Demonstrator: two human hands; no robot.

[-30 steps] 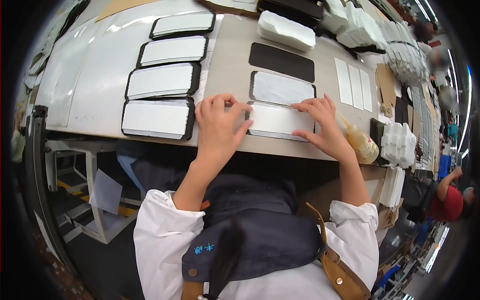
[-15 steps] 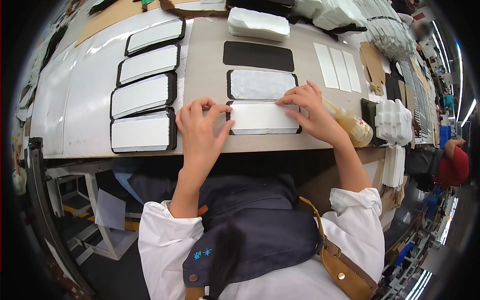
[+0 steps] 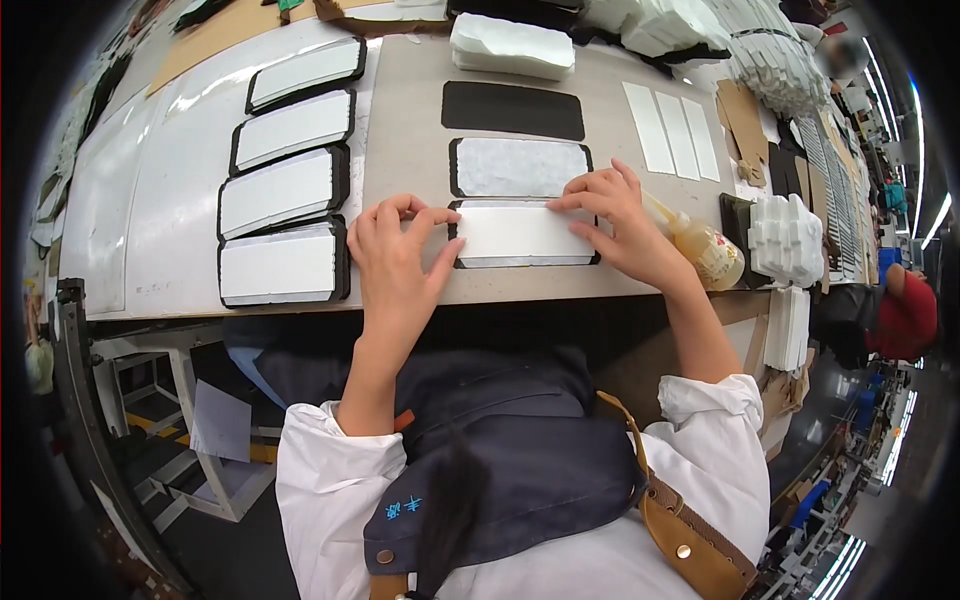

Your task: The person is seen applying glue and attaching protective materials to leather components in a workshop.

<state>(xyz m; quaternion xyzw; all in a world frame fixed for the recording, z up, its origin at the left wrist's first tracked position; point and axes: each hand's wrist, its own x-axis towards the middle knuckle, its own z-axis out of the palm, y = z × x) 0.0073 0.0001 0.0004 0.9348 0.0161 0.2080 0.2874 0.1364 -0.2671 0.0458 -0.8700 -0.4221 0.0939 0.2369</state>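
A white rectangular strip [image 3: 510, 233] lies on a black panel with cut corners close to the table's front edge. My left hand [image 3: 393, 252] has thumb and forefinger at the strip's left end, the other fingers curled. With bent fingers, my right hand [image 3: 622, 228] touches the strip's upper edge, its thumb on the right part of the face. Just beyond lies a black panel with a whitish, mottled coating [image 3: 522, 168]. Farther back is a plain black panel [image 3: 512, 110]. A squeeze bottle [image 3: 708, 252] with yellowish contents lies beside my right hand.
Several black panels topped with white strips [image 3: 278, 268] form a column at left. A stack of white pieces [image 3: 512, 48] stands at the back. Three narrow white strips [image 3: 650, 130] lie at right, near white bundles [image 3: 785, 240]. A person in red [image 3: 905, 315] is far right.
The hands keep nearly the same hold on the white strip. The tabletop has shifted slightly left in view. At far right, the person in red has moved a little.
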